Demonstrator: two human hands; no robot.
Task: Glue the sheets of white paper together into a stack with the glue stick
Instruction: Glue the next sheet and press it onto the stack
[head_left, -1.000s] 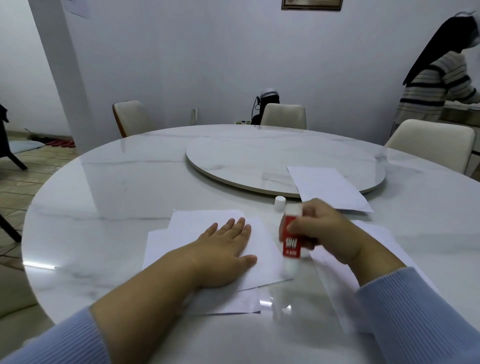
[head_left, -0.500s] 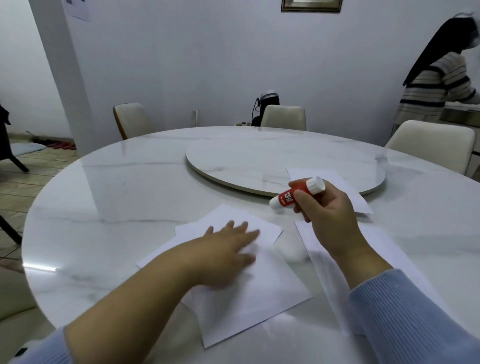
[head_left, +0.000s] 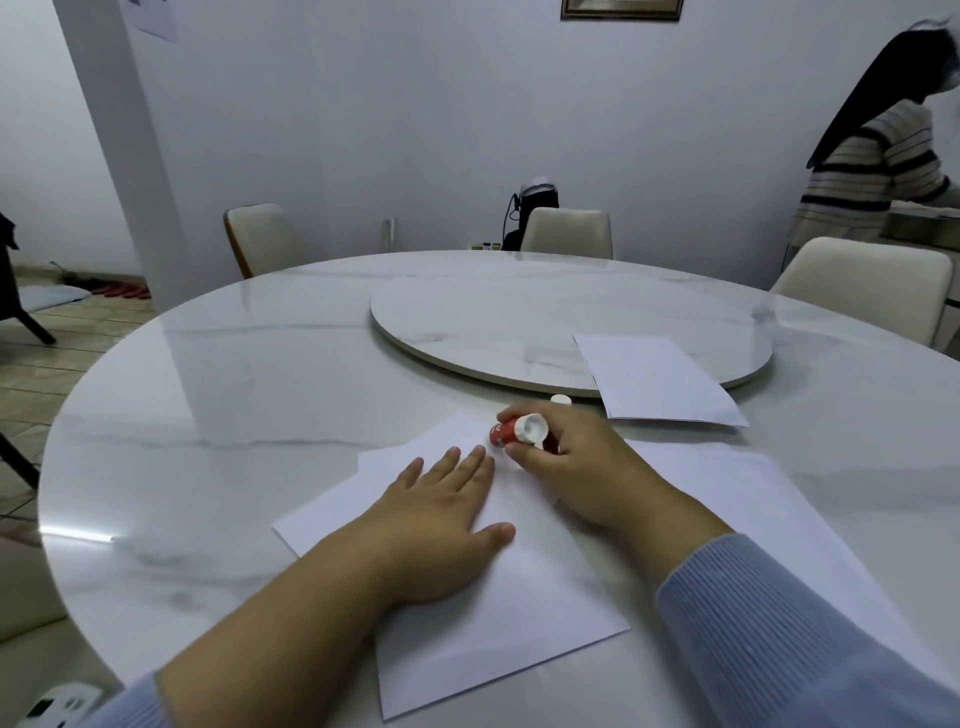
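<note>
A big round marble table (head_left: 218, 415) fills the room, w/ a flat turning plate (head_left: 519, 322) in the middle and pale chairs (head_left: 569, 234) round the back. Near the front edge lie white paper sheets (head_left: 519, 597), one on top of another, a bit crooked. The left hand (head_left: 441, 525) lies flat on the top sheet, fingers spread wide, pressing down. The right hand (head_left: 582, 467) is closed round a red glue stick (head_left: 514, 431), tipped low, glue end down by the sheet's far corner, just past the left fingertips. A small white cap (head_left: 561, 400) sits on the table just behind. Another sheet (head_left: 654, 379) lies half on the turning plate, & one more (head_left: 753, 499) lies under the right arm. A person in a striped top (head_left: 872, 161) stands far right.
</note>
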